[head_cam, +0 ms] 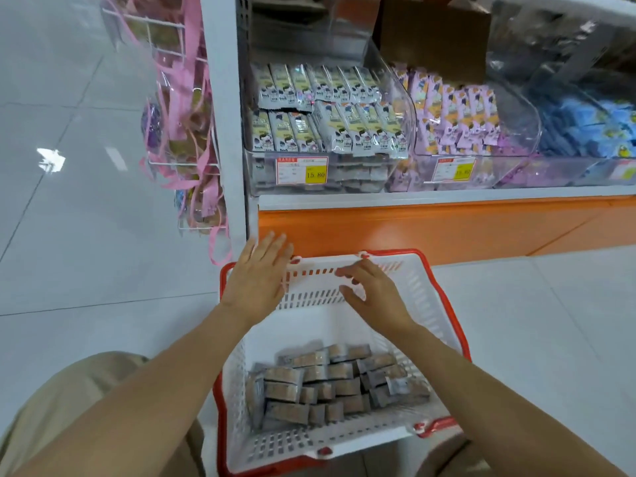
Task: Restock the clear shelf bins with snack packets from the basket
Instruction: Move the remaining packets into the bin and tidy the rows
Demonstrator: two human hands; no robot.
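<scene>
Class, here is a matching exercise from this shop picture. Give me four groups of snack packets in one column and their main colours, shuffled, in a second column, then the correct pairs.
Column 1
1. packets in the left bin
2. packets in the middle bin
3. packets in the right bin
4. packets in the basket

Column 2
A. purple
B. brown and grey
C. white and pale yellow
D. blue

Pairs: 1-C, 2-A, 3-D, 4-B
</scene>
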